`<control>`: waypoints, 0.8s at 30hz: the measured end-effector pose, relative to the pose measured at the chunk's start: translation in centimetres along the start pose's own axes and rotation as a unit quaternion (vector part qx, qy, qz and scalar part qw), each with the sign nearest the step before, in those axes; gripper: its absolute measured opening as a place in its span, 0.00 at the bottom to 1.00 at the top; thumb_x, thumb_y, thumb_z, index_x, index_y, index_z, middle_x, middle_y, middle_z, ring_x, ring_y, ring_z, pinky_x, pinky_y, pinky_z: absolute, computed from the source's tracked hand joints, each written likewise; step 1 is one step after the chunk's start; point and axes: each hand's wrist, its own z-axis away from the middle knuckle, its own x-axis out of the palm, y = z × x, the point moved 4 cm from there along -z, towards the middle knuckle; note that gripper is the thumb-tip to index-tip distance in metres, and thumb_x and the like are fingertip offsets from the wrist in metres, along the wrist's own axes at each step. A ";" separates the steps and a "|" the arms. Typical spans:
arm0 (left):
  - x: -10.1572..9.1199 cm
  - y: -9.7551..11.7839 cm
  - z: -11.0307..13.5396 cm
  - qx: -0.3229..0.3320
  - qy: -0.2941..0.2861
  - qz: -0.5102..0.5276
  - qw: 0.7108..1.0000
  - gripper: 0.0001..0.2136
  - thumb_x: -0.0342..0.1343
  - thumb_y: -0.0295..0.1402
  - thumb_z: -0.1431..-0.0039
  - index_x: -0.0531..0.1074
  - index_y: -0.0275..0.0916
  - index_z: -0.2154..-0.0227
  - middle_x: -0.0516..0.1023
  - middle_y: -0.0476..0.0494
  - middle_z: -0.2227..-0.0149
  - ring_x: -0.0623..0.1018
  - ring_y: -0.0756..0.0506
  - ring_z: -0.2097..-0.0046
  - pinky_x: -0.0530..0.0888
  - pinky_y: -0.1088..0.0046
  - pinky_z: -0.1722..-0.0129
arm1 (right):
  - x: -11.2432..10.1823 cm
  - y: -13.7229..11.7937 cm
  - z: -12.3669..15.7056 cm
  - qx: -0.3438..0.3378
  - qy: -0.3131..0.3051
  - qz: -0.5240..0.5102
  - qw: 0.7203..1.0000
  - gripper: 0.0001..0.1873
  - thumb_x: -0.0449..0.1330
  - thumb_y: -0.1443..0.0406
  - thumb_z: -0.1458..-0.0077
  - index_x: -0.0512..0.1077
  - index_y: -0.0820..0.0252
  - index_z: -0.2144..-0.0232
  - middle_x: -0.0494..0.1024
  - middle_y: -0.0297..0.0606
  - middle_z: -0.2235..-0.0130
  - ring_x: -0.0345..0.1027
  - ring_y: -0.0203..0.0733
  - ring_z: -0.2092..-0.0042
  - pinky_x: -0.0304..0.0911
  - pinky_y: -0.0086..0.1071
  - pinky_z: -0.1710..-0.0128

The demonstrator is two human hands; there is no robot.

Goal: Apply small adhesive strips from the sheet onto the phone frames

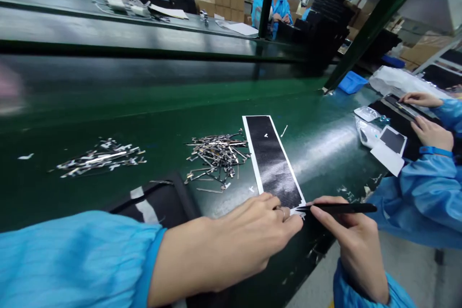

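A long black sheet [272,159] with a white border lies on the green bench, a small white piece on its surface. At its near end, my left hand [249,231] rests with fingers curled and pressed together; what they pinch, if anything, is hidden. My right hand [355,236] is closed around black tweezers [341,208], whose tips meet the sheet's near corner beside my left fingertips. A heap of thin metallic strips [218,154] lies just left of the sheet. Farther left is a second heap of similar strips [101,158].
A black padded item [159,202] with pale tape lies beneath my left forearm. At the right, a co-worker's hands [431,130] work over a dark part, near clear plastic bags [366,130]. A green post [375,24] and blue tray [352,82] stand beyond.
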 end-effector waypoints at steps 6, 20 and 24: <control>-1.0 0.1 0.1 -0.017 -0.044 -0.022 0.999 0.25 0.46 0.17 0.54 0.58 0.36 0.50 0.66 0.37 0.49 0.64 0.39 0.45 0.64 0.64 0.49 | 0.2 1.3 0.0 0.037 0.083 -0.099 0.991 0.11 0.65 0.57 0.60 0.74 0.58 0.74 0.74 0.33 0.72 0.67 0.37 0.70 0.62 0.25 0.73; -0.7 0.2 -0.5 -0.038 -0.142 0.003 0.989 0.26 0.42 0.16 0.51 0.55 0.39 0.48 0.57 0.39 0.43 0.54 0.37 0.42 0.61 0.57 0.47 | 0.6 1.4 0.3 0.067 0.061 -0.101 0.991 0.11 0.64 0.57 0.58 0.73 0.58 0.74 0.75 0.33 0.73 0.67 0.37 0.70 0.60 0.26 0.73; -0.6 0.0 -0.8 -0.035 -0.132 0.001 0.991 0.24 0.42 0.15 0.54 0.59 0.39 0.53 0.61 0.40 0.48 0.59 0.38 0.46 0.64 0.60 0.50 | 0.6 1.2 0.2 0.037 0.082 -0.112 0.990 0.10 0.65 0.58 0.60 0.74 0.58 0.76 0.74 0.32 0.76 0.66 0.35 0.74 0.60 0.24 0.77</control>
